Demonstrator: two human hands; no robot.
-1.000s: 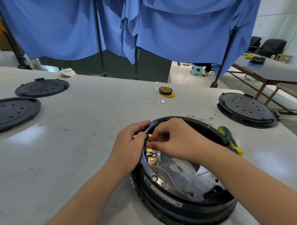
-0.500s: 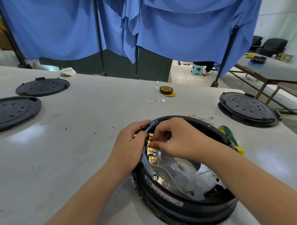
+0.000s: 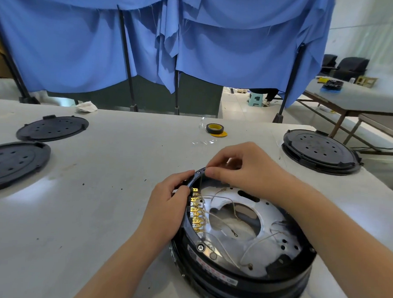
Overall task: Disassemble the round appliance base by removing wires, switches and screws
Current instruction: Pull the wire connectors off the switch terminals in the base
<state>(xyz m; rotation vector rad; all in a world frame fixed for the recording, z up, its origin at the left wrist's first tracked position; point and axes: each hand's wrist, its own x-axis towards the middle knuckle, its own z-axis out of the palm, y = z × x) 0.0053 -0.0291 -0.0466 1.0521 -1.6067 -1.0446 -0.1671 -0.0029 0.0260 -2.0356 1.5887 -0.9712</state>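
Base sits at the desk's near edge, right of centre. Our L hand grips the rim's left side, thumb just by the gold terminals. The terminal row runs near-to-far along that inner wall. R hand is at the far-left rim, fingers curled, pinching sth small; can't tell what. Terminals lie just below R hand, twd us, so R is nearer for pulling wires. L holds base steady, we reckon.
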